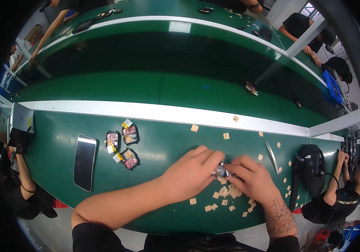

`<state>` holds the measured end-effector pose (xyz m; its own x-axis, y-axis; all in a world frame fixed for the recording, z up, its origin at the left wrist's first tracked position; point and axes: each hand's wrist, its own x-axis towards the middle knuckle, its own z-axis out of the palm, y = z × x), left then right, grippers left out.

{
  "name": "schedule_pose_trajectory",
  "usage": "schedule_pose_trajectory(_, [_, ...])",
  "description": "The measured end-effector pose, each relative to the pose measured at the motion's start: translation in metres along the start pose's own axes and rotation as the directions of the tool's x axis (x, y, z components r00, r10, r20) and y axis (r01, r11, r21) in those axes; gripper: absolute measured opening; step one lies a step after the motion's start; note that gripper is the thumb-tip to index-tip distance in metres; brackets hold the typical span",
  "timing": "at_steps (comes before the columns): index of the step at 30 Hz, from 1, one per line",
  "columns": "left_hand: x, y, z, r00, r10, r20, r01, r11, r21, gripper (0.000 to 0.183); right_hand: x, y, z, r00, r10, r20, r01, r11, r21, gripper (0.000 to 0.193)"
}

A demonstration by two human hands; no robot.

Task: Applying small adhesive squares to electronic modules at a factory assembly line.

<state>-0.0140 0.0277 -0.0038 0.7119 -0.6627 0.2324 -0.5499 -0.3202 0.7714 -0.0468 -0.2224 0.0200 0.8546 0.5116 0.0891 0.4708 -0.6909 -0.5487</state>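
"What's being handled?"

"A small open device with a dark shell and a silvery inside, at the centre of the clock. The left hand is clamped on it from nine o'clock, fingers curled."

"And the right hand?"

"It comes in from three o'clock, thumb and index finger bent nearly together at the device's edge. Whether they grip the shell or a smaller piece, I can't tell."

"What's close by?"

"A loose heap of small pale tan squares at five o'clock, and slim silver tweezers between two and three. Three more open devices sit toward ten, beside a dark-screened phone with a pale frame at nine."

"Any writing?"

"Script-like dark marks run along the right forearm. Pale lettering crosses the black shirt of a person between three and four, too small to read surely."

"Edges and room?"

"A white rail bounds the green tabletop at twelve; its near edge curves at six. Bare green separates the three devices from the left hand. At three, a black bag borders the right side."
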Motion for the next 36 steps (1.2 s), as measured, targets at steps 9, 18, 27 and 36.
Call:
schedule_pose_trajectory(9, [-0.004,-0.004,0.008,0.997,0.079,-0.001,-0.078,0.983,0.166,0.036,0.000,-0.008,0.004,0.962,0.271,0.007,-0.261,0.919,0.294,0.025])
schedule_pose_trajectory(18, [-0.009,0.010,0.005,0.988,0.124,0.097,-0.154,0.886,0.438,0.030,-0.001,0.006,-0.017,0.966,0.220,0.135,-0.252,0.913,0.321,0.032])
schedule_pose_trajectory(27, [-0.010,0.008,0.009,0.967,0.232,0.105,-0.251,0.793,0.555,0.029,-0.001,-0.008,0.003,0.997,0.048,-0.065,-0.043,0.996,0.076,0.032])
schedule_pose_trajectory(36, [-0.009,0.002,0.006,0.981,0.144,0.130,-0.188,0.869,0.457,0.029,-0.001,-0.014,0.013,0.990,0.068,-0.122,-0.055,0.993,0.109,0.033])
